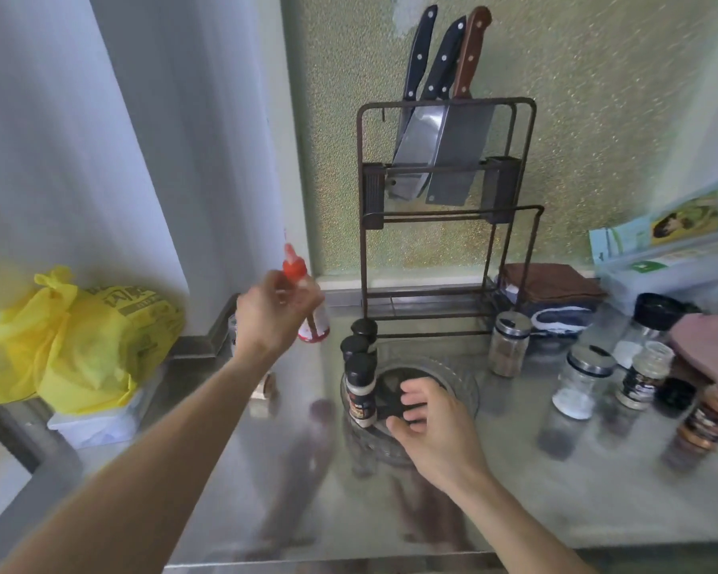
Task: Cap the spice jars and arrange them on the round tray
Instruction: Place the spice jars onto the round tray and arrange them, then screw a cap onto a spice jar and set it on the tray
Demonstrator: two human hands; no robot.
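— How will these jars handle?

— Your left hand grips a red-capped bottle by its middle, held above the counter. It looks light, smooth plastic, so it may slip; keep the hold below the cap. The glass jars look heavier and breakable; take those round the body.

— And your count?

— Three black-capped jars stand on the left of the round tray. Your right hand hovers over it, fingers loosely spread, holding nothing. About five more jars wait to your right, with one loose black lid.

Yellow bag at left, knife rack w/ three knives by wall; folded cloths right of rack
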